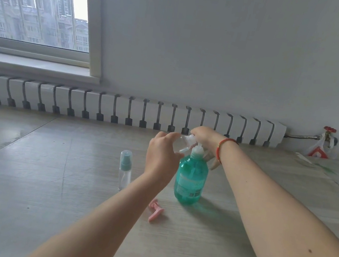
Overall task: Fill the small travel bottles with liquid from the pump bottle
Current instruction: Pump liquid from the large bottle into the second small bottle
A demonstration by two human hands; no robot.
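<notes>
A pale wood-grain surface (48, 176) runs back to a grey wall, where a long white ribbed radiator (123, 108) sits under a barred window (36, 0); a red valve (329, 130) caps the pipe at the radiator's right end. The translucent teal pump bottle with a white pump head (190, 179) stands near the middle of the surface, its spout hidden behind the hands. The left hand (161, 155) holds a small clear travel bottle (184, 141) tilted just above the pump; that bottle is blurred and hard to make out. The right hand (204, 134), a red bracelet (221, 148) on its wrist, grips over the pump top. A second clear travel bottle with a teal sprayer and clear cap (124, 170) stands upright left of the left hand. A pink plastic piece (155, 212) lies nearer the front edge.
</notes>
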